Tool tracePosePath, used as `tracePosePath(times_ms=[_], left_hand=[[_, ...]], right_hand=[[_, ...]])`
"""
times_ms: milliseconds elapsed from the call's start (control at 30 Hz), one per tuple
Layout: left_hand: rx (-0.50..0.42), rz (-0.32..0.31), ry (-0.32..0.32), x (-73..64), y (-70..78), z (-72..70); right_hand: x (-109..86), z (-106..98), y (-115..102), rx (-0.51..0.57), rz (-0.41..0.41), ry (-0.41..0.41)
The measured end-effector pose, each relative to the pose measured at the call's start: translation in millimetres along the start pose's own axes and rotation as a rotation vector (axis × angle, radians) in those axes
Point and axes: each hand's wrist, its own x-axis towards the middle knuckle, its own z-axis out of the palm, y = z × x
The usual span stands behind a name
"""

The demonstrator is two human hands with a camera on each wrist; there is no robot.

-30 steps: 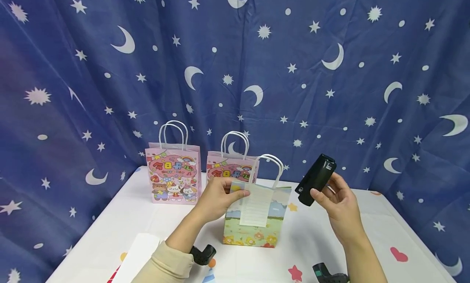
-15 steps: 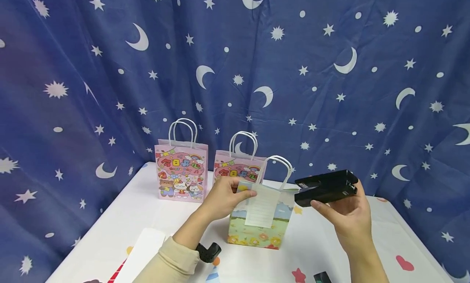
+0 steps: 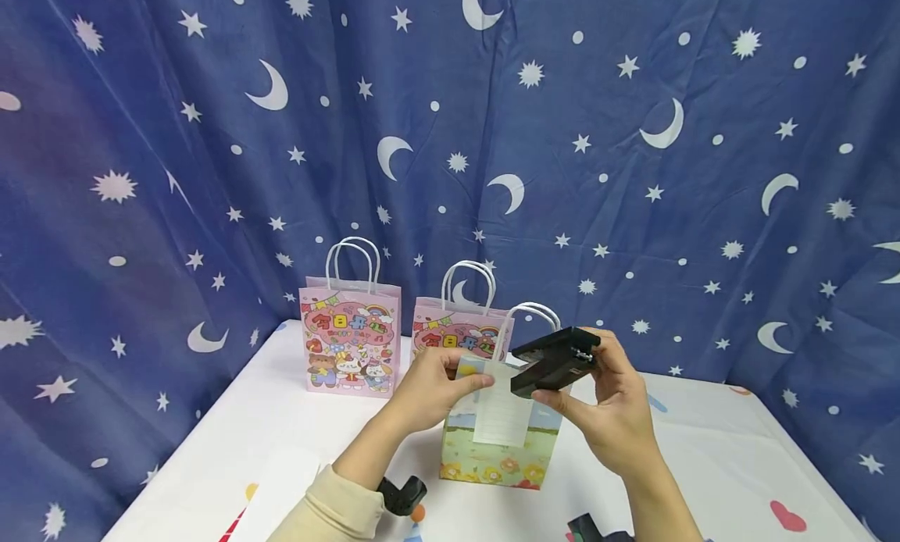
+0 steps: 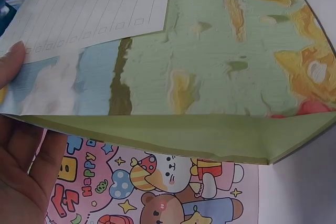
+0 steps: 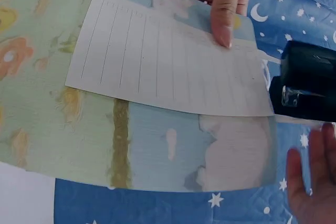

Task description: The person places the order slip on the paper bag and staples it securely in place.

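A small paper bag with a painted flower meadow stands upright on the table, its white twisted handles up. Against its front near the top lies a lined paper slip. My left hand pinches the bag's top left edge, thumb in front on the slip. A black stapler is in my right hand, its jaws apart and pointing left, at the bag's upper right. In the right wrist view the stapler is beside the slip's top edge; contact is unclear.
Two pink cartoon paper bags stand behind, one at the left and one partly hidden. A white flat piece lies at front left, partly behind my sleeve. A starry blue curtain hangs behind the table.
My right hand has turned the stapler from steeply tilted to roughly level and moved it left, up to the bag's top. The left hand keeps its pinch. The head view has shifted slightly.
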Motion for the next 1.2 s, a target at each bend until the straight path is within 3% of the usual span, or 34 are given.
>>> tracePosePath(times_ms=[133, 400, 633, 933, 1200], left_hand=[[-0.007, -0.001, -0.014, -1.3, -1.0, 4.6], [-0.020, 0.005, -0.018, -4.4, -3.3, 6.8], [0.016, -0.005, -0.007, -7.4, -3.7, 3.3], [0.028, 0.011, 0.007, -2.3, -1.3, 2.3], [0.009, -0.003, 0.001, 1.3, 1.7, 3.0]], right_hand=[[-0.8, 2.0, 4.1, -0.112, 0.057, -0.012], [-3.3, 6.0, 11.9, -0.126, 0.186, -0.120], [-2.6, 15.2, 17.7, -0.140, 0.153, -0.135], [1.5, 11.8, 24.3, -0.197, 0.146, -0.121], [4.1, 8.6, 31.3, -0.122, 0.151, -0.126]])
